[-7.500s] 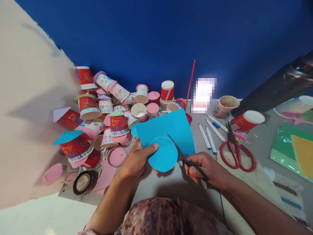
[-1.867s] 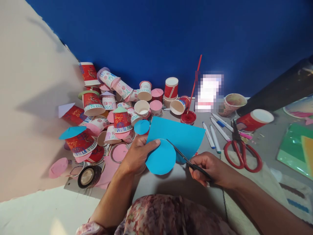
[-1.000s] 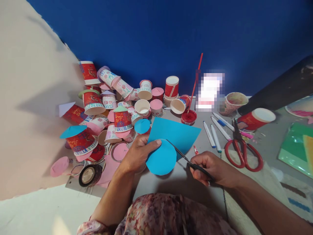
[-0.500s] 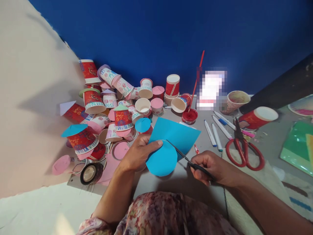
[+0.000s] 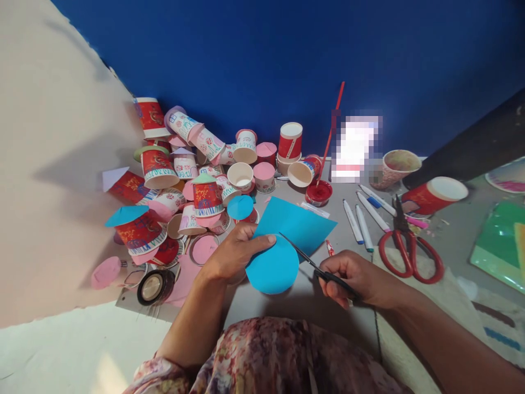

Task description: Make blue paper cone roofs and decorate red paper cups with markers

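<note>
Head view: the left hand (image 5: 233,251) grips blue paper (image 5: 301,221) at its left edge, thumb pressed flat on the upper face. The paper is held above the grey table (image 5: 250,309), in front of the person; its near part has a rounded outline, its far part straight edges. The right hand (image 5: 346,276) is closed around the handles of the black scissors (image 5: 315,267). The blades point left and lie along the rounded part, tip near the left thumb; the blade gap cannot be told.

Left of the paper: a pile of decorated cups (image 5: 208,201), several with paper tops. Beyond the paper: a small pot of red paint (image 5: 319,194) with a brush (image 5: 329,143) standing tilted in it. Right: markers (image 5: 353,221) lie beside red-handled scissors (image 5: 401,223), which partly overlap a cloth (image 5: 396,301).
</note>
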Demonstrator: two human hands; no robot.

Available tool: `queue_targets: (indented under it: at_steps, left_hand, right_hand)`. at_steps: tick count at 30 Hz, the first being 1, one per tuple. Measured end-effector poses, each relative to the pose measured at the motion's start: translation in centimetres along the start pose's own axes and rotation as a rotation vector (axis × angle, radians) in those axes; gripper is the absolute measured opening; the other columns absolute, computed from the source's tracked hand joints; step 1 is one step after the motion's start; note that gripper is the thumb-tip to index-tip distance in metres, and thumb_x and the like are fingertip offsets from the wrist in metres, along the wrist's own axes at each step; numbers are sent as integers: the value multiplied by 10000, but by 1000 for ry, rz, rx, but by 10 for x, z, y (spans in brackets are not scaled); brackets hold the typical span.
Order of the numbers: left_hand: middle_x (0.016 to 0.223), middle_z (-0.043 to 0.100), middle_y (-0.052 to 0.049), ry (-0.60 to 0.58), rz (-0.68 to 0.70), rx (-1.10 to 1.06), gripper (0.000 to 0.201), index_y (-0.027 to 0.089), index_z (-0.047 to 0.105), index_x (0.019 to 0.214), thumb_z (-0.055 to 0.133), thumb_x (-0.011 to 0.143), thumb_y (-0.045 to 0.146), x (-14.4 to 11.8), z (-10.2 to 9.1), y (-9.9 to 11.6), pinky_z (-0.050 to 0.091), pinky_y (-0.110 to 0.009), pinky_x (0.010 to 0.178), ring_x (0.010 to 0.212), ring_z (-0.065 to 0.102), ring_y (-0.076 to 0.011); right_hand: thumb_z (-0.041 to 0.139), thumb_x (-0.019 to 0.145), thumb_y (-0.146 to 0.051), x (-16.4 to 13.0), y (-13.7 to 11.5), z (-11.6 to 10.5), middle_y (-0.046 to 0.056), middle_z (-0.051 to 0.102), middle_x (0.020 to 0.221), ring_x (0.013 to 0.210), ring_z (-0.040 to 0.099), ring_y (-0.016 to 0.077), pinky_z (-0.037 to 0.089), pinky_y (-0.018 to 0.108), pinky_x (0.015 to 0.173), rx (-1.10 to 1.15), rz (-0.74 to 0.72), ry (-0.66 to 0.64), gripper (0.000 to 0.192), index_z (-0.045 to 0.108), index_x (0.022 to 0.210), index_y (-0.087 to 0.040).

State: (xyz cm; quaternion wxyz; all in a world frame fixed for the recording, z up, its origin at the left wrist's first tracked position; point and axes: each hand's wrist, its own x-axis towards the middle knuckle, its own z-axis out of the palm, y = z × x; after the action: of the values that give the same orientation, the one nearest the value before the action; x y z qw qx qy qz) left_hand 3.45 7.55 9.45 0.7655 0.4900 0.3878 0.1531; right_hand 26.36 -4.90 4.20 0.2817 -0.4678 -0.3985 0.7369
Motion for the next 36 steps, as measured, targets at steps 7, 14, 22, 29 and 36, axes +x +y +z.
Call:
queue_targets:
  at_steps: [7, 14, 22, 29, 36]
  left_hand:
    - [683, 762, -59, -24, -33, 18, 415, 124, 755, 713, 901, 628, 503, 3, -5, 2, 562, -237, 531, 558, 684, -148]
    - [696, 756, -50, -35, -61, 21, 401, 127, 754, 723, 898, 637, 491, 4, -6, 3, 564, -245, 543, 572, 681, -148]
    - [686, 752, -41, -56, -70, 46, 393, 133, 751, 718, 888, 653, 495, 4, -9, 4, 552, -230, 551, 573, 677, -138]
    - [680, 752, -37, -104, -97, 84, 373, 148, 762, 702, 880, 656, 499, 4, -9, 8, 525, -224, 526, 549, 654, -129]
    - [705, 761, -49, -122, -103, 130, 333, 158, 768, 710, 845, 692, 482, 6, -14, 6, 531, -246, 550, 566, 669, -152]
  right_hand:
    - [843, 589, -709, 2, 4, -3, -9, 590, 471, 418, 489, 99, 307, 223, 452, 40, 20, -35, 595, 660, 670, -149]
    - [844, 566, -722, 0, -4, 0, -6, 573, 447, 411, 448, 86, 259, 222, 450, 23, 41, -14, 612, 654, 644, -145]
    - [824, 540, -774, -1, -3, -1, -9, 566, 437, 405, 446, 88, 260, 225, 442, 26, 44, -25, 659, 650, 634, -146]
    - [792, 604, -778, 0, 2, -3, -8, 577, 455, 430, 460, 93, 276, 224, 463, 5, 26, -58, 650, 669, 666, -143]
    - [769, 631, -785, -1, -1, -4, -19, 565, 451, 446, 436, 96, 307, 234, 472, -19, 7, -56, 631, 641, 631, -167]
